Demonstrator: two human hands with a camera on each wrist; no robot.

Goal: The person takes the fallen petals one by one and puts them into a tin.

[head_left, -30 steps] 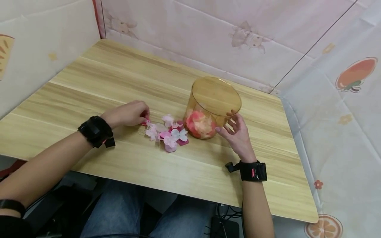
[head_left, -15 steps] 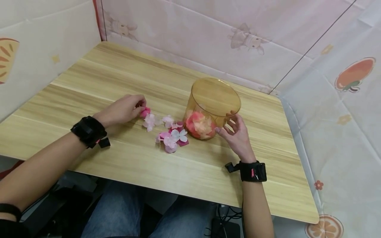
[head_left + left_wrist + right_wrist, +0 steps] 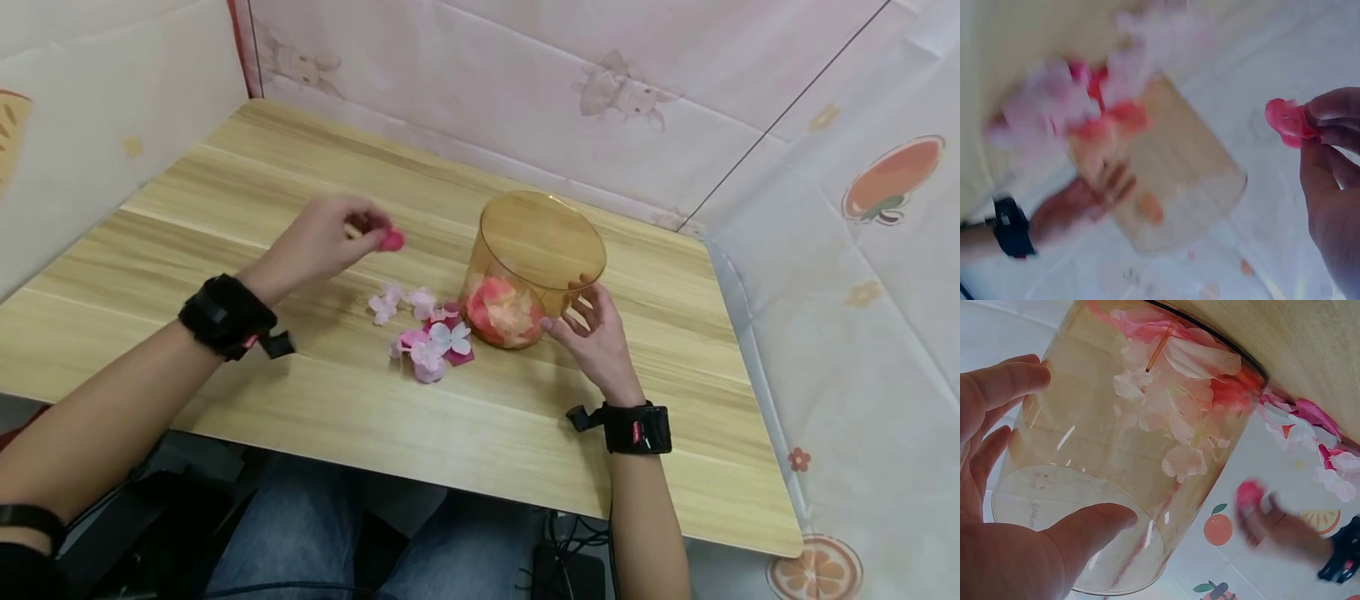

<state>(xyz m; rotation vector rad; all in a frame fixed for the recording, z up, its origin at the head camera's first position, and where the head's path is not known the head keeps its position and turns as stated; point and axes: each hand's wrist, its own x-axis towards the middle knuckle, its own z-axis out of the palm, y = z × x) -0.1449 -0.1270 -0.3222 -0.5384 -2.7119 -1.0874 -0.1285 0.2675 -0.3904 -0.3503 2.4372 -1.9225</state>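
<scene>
My left hand (image 3: 322, 242) pinches a bright pink artificial flower (image 3: 1288, 122) between thumb and fingertips, raised above the table to the left of an amber see-through jar (image 3: 480, 250). The jar stands upright with its wide mouth up. Inside, at the bottom, lie red, peach and pale artificial flowers (image 3: 1179, 412). My right hand (image 3: 600, 342) holds the jar from its right side, thumb at the front and fingers curved round toward the back. Left of the jar's base, pink, white and magenta artificial flowers (image 3: 427, 354) lie in a loose pile on the table.
The wooden table (image 3: 315, 400) is bordered by printed cloth walls (image 3: 465, 92) at the back and both sides. Black bands (image 3: 637, 427) circle both wrists. Cables (image 3: 573, 533) hang below the front edge, beside the person's knees.
My left hand has drawn the bright pink flower out of the pile and lifted it up, now moving right toward the jar. The right hand and the jar stay in place.
</scene>
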